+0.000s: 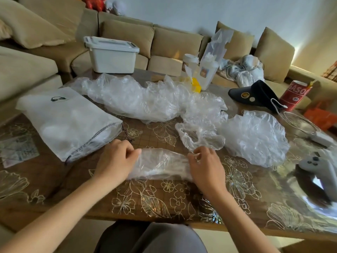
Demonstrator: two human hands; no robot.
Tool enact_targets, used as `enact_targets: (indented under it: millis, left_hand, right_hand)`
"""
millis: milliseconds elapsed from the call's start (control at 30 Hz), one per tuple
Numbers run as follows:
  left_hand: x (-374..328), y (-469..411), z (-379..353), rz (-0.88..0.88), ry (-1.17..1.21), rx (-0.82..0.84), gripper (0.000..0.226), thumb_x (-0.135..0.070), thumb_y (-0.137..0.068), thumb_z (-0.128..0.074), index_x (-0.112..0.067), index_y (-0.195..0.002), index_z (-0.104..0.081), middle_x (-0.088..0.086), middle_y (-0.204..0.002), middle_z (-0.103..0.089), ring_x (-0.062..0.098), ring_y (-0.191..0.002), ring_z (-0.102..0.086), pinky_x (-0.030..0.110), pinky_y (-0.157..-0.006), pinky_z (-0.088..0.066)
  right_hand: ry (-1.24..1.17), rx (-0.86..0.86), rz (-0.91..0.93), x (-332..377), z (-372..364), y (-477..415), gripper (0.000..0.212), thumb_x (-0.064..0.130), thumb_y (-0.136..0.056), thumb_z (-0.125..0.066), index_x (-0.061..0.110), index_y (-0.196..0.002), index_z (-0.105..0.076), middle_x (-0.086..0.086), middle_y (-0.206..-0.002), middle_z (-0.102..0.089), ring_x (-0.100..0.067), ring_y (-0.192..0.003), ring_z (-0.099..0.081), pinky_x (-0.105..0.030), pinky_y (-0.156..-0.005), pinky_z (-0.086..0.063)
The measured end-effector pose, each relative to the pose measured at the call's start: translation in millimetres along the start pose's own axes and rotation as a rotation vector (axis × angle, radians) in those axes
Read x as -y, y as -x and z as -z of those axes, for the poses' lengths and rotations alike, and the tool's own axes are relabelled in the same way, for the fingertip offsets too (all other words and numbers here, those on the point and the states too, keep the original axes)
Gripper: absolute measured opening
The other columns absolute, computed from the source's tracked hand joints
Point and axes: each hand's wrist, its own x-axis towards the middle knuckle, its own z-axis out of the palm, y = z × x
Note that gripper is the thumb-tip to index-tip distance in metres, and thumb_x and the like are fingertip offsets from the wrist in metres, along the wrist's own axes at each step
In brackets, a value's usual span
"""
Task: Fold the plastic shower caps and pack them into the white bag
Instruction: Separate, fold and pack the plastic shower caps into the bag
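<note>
A flattened cap [160, 165] lies on the tabletop [164, 203] near its front edge, stretched between the two hands. The left hand [116, 159] has its fingers curled over the cap's left end, and the right hand [206, 167] pinches the right end with bent fingers. The white bag [67, 121] lies just left of the left hand, its mouth toward it, and loose caps [136, 99] are heaped beyond.
</note>
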Motion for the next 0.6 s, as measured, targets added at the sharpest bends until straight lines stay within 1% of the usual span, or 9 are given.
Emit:
enact_targets:
  millis: [100, 167, 233, 267, 333, 400, 467, 533, 600]
  left_hand:
    - [-6.6, -17.1, 36.7, 0.089, 0.522, 0.322, 0.026, -0.037, -0.086, -0.057, -0.011, -0.088, -0.061, -0.001, -0.078, -0.062, 0.002, -0.068, -0.057, 0.016, -0.066, -0.044]
    - [-3.0, -32.4, 54.3, 0.142, 0.842, 0.574, 0.039, -0.043, -0.075, -0.067, -0.006, -0.086, -0.061, 0.003, -0.08, -0.067, 0.009, -0.073, -0.062, 0.02, -0.073, -0.052]
    - [-3.8, -46.9, 58.4, 0.096, 0.873, 0.757, 0.055, -0.048, -0.07, -0.075, -0.001, -0.093, -0.061, 0.014, -0.097, -0.063, 0.024, -0.084, -0.057, 0.031, -0.08, -0.05]
    - [-7.5, -55.5, 54.7, 0.078, 0.835, 0.824, 0.053, -0.047, -0.074, -0.071, 0.001, -0.094, -0.06, 0.016, -0.1, -0.061, 0.027, -0.085, -0.056, 0.032, -0.079, -0.05]
    - [-18.9, -68.4, 48.0, 0.057, 0.745, 0.903, 0.031, -0.035, -0.08, -0.059, -0.005, -0.083, -0.06, 0.011, -0.084, -0.065, 0.018, -0.073, -0.063, 0.023, -0.066, -0.054]
    - [-32.3, -79.4, 41.9, 0.045, 0.71, 0.928, 0.019, -0.03, -0.08, -0.055, -0.011, -0.077, -0.059, 0.0, -0.071, -0.065, 0.008, -0.063, -0.062, 0.016, -0.057, -0.05]
    - [-36.6, -91.4, 25.3, 0.043, 0.743, 0.799, 0.022, -0.034, -0.078, -0.057, -0.012, -0.081, -0.061, -0.004, -0.072, -0.066, 0.005, -0.067, -0.062, 0.014, -0.059, -0.049]
    - [-37.1, -99.2, 4.8, 0.148, 0.976, 0.597, 0.038, -0.039, -0.075, -0.058, -0.009, -0.099, -0.062, 0.002, -0.09, -0.07, 0.012, -0.083, -0.066, 0.018, -0.069, -0.055]
    - [-36.4, -104.5, -15.4, 0.234, 1.275, 0.501, 0.06, -0.045, -0.075, -0.057, -0.006, -0.121, -0.054, 0.011, -0.113, -0.068, 0.022, -0.101, -0.066, 0.028, -0.084, -0.054]
  right_hand:
    - [-0.203, 0.02, 0.16, 0.7, 25.7, -16.4, 0.034, 0.03, -0.09, -0.058, 0.015, -0.12, -0.053, -0.001, -0.121, -0.056, -0.012, -0.109, -0.052, -0.027, -0.096, -0.044]
    - [-0.473, 0.197, 0.218, 13.0, 45.1, -26.4, 0.046, 0.039, -0.084, -0.064, 0.02, -0.124, -0.05, 0.005, -0.122, -0.057, -0.007, -0.11, -0.054, -0.023, -0.096, -0.044]
    - [-0.733, 0.507, 0.213, 29.3, 59.8, -36.4, 0.062, 0.048, -0.077, -0.069, 0.026, -0.13, -0.046, 0.009, -0.126, -0.057, -0.004, -0.116, -0.054, -0.016, -0.091, -0.045]
    - [-0.745, 0.662, 0.207, 33.3, 59.7, -45.8, 0.064, 0.05, -0.076, -0.068, 0.028, -0.131, -0.046, 0.01, -0.127, -0.056, -0.002, -0.116, -0.054, -0.013, -0.088, -0.046]
    - [-0.667, 0.929, 0.203, 38.6, 54.1, -62.4, 0.058, 0.045, -0.073, -0.063, 0.025, -0.126, -0.051, 0.006, -0.125, -0.059, -0.006, -0.111, -0.058, -0.016, -0.087, -0.047]
    - [-0.584, 1.152, 0.197, 39.2, 44.7, -76.8, 0.041, 0.033, -0.076, -0.067, 0.015, -0.112, -0.059, -0.002, -0.107, -0.065, -0.013, -0.095, -0.063, -0.022, -0.084, -0.05]
    - [-0.592, 1.207, 0.199, 31.9, 36.9, -86.0, 0.009, 0.012, -0.085, -0.064, 0.008, -0.092, -0.061, 0.003, -0.079, -0.068, -0.008, -0.07, -0.063, -0.019, -0.067, -0.052]
    - [-0.736, 1.091, 0.115, 22.7, 31.5, -92.1, 0.003, 0.004, -0.087, -0.059, 0.003, -0.084, -0.06, 0.005, -0.066, -0.065, -0.005, -0.056, -0.061, -0.015, -0.055, -0.049]
    - [-0.951, 0.879, 0.027, 15.4, 23.5, -97.9, 0.018, 0.009, -0.082, -0.063, -0.004, -0.094, -0.062, -0.004, -0.075, -0.066, -0.011, -0.062, -0.064, -0.02, -0.057, -0.052]
